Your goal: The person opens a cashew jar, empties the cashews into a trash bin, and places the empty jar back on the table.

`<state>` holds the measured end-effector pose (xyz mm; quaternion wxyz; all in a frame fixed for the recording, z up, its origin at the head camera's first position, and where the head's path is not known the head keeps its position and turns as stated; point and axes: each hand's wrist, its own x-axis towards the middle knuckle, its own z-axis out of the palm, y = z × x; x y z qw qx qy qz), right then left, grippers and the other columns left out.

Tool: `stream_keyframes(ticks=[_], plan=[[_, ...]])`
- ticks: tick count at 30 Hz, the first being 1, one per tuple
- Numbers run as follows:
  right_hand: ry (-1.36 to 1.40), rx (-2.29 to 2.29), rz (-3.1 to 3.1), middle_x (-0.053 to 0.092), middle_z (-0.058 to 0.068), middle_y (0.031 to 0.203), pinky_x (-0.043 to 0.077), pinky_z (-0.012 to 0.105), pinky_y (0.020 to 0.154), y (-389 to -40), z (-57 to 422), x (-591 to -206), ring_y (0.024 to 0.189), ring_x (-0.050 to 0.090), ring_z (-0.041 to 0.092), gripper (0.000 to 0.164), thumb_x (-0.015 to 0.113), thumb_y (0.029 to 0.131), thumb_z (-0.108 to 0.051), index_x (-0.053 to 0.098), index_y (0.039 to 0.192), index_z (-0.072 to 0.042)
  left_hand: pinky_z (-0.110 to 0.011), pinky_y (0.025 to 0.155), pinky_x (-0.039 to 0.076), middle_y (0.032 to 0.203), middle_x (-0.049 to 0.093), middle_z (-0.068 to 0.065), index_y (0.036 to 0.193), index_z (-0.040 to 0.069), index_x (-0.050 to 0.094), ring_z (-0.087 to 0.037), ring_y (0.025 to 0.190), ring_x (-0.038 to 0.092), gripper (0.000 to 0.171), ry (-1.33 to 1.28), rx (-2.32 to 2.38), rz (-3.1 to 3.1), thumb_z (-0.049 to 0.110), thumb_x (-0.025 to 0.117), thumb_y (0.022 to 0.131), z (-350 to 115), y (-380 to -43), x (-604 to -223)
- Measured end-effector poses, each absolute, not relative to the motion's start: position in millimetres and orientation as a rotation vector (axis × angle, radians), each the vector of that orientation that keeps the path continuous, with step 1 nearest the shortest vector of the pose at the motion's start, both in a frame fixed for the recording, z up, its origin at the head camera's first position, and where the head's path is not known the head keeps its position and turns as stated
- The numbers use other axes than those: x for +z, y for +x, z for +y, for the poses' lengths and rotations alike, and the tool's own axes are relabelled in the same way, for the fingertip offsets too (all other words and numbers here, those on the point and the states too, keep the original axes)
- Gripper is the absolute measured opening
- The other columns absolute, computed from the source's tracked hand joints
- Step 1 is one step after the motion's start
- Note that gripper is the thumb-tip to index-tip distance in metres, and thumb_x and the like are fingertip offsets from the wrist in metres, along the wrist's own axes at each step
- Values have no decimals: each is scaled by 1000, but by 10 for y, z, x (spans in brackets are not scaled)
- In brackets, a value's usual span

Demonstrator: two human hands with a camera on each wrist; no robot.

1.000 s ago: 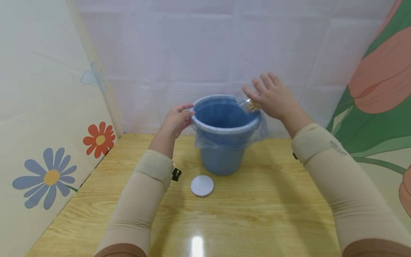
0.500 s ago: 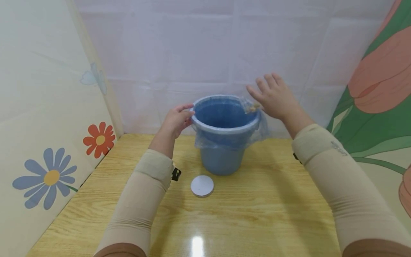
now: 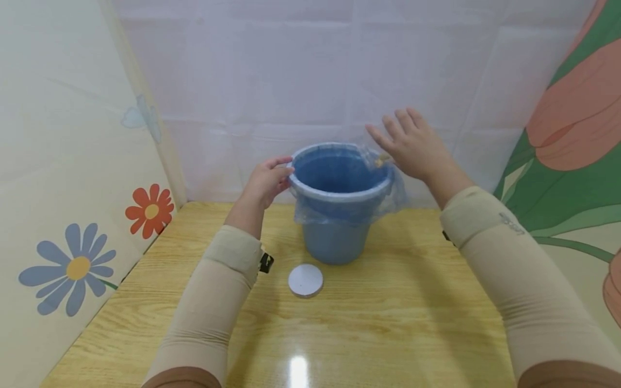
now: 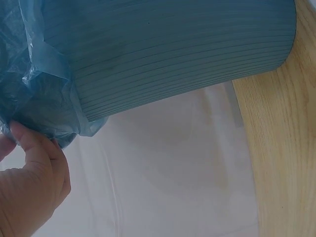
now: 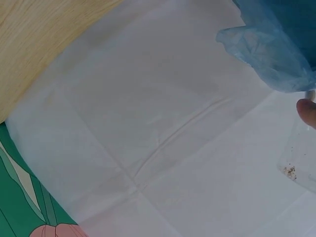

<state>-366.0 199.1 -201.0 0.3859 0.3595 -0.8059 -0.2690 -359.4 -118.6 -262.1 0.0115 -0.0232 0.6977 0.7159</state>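
Note:
A blue trash can [image 3: 335, 237] stands on the table, lined with a thin clear-blue plastic bag [image 3: 335, 212] folded over its rim. My left hand [image 3: 268, 182] pinches the rim and bag at the left, thumb and fingers on either side. Above the right rim, my right hand [image 3: 412, 145] holds a clear jar [image 5: 298, 153] tipped with its mouth toward the can. A few tan pieces [image 3: 381, 160] show in the jar, and brown crumbs [image 5: 290, 172] lie near its base. Only the thumb [image 5: 308, 111] of that hand shows in the right wrist view.
A round white lid [image 3: 305, 280] lies on the wood-grain table [image 3: 388, 323] in front of the can. A white cloth backdrop [image 3: 291, 70] rises behind it. Panels painted with flowers [image 3: 77, 268] stand at both sides.
Fewer tan pieces show in the jar than a second ago. My right hand shifts slightly right, then back left, with the jar. My left hand stays on the rim.

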Motion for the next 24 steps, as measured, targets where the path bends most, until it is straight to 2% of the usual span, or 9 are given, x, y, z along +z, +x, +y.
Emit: stream_keyframes(ticks=[6,24], plan=[[962,-778,-2027,41,23,129,19,53,106,-3640,1945,-1989,121,34,42,54,54,88,-2,37,138,-14,-28,87,48,119,54,-11,127,15,54,-17,94,55,38,-64,2229,2174,9,57,89,-1182,-3598,-2615],[944,-795,-2036,41,23,131,19,53,106,-3621,1930,-1991,122,33,42,53,54,89,-3,37,138,-14,-28,87,48,119,54,-10,127,14,54,-17,92,55,38,-57,2231,2167,8,57,89,-1184,-3586,-2602]])
